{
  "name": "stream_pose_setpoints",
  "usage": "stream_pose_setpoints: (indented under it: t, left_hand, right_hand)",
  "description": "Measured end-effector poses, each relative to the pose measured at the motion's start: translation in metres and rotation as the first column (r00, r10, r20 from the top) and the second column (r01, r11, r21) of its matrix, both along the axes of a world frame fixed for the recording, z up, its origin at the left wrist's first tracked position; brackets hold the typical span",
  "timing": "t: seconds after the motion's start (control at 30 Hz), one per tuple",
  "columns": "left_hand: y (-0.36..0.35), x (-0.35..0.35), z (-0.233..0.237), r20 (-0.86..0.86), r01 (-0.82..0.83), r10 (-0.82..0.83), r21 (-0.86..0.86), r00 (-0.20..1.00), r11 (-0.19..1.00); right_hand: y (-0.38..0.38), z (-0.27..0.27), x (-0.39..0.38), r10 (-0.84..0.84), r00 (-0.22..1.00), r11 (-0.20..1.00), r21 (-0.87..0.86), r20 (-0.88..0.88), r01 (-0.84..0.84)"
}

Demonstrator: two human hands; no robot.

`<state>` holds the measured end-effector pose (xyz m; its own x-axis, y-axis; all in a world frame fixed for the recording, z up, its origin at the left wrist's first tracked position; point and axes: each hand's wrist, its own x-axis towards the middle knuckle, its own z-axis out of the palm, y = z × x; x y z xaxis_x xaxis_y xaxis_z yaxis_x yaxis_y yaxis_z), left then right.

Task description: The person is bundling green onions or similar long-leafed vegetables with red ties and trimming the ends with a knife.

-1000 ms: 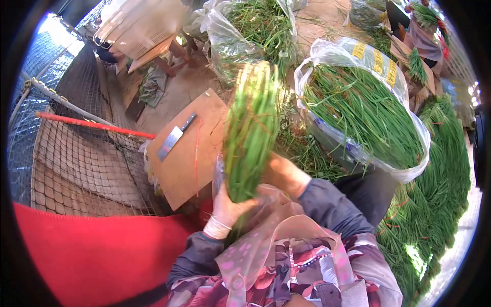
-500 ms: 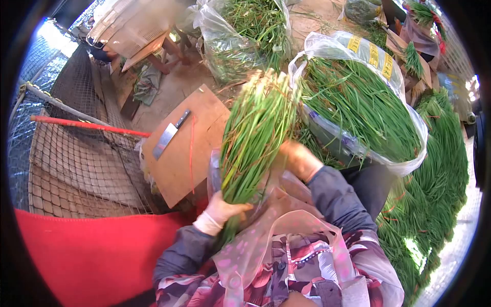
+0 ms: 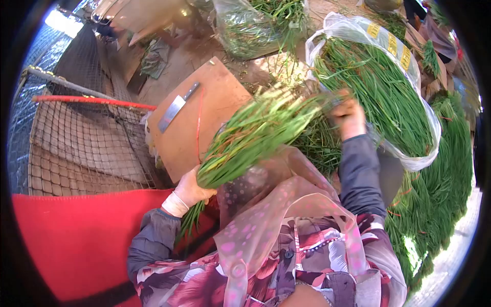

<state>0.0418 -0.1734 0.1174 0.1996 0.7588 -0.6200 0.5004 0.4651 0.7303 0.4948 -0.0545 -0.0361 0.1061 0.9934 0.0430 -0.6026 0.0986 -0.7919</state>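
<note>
A large bunch of long green stalks (image 3: 250, 138) lies tilted across the middle, over the edge of a wooden board (image 3: 220, 92). My left hand (image 3: 192, 190), with a pale cuff at the wrist, is wrapped round its lower left end, and leaf tips hang below the fist. My right hand (image 3: 350, 116) is at the bunch's upper right end, closed and blurred; what its fingers hold is too smeared to name. On the board lie a knife (image 3: 176, 108) with a dark handle and a thin red strip (image 3: 199, 123).
An open plastic bag (image 3: 428, 110) of green stalks stands at the right, beside a big green heap (image 3: 450, 169). Another bag (image 3: 240, 30) is at the top. Netting (image 3: 87, 153) and a red cloth (image 3: 66, 235) are at the left.
The bunch has tipped from nearly upright to slanting right. My left hand has moved left and up with it; my right hand has moved up and right, to the bunch's far end.
</note>
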Motion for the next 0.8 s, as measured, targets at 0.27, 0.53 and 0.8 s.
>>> stream_pose_setpoints:
  t: [0.27, 0.53, 0.8]
  left_hand:
    - [0.012, -0.008, 0.006, -0.138, 0.162, -0.159, 0.016, 0.978, 0.987]
    - [0.016, -0.012, 0.002, -0.488, 0.479, -0.315, 0.258, 0.814, 0.839]
    - [0.008, -0.020, -0.021, -0.541, 0.464, -0.291, 0.213, 0.789, 0.860]
  right_hand:
    - [-0.025, 0.100, -0.110, -0.124, 0.283, 0.902, 0.226, 0.951, -0.367]
    - [-0.018, 0.076, -0.179, 0.057, 0.266, 0.899, 0.066, 0.962, -0.433]
    - [0.036, 0.075, -0.060, -0.168, 0.984, 0.939, -0.314, -0.054, 0.143]
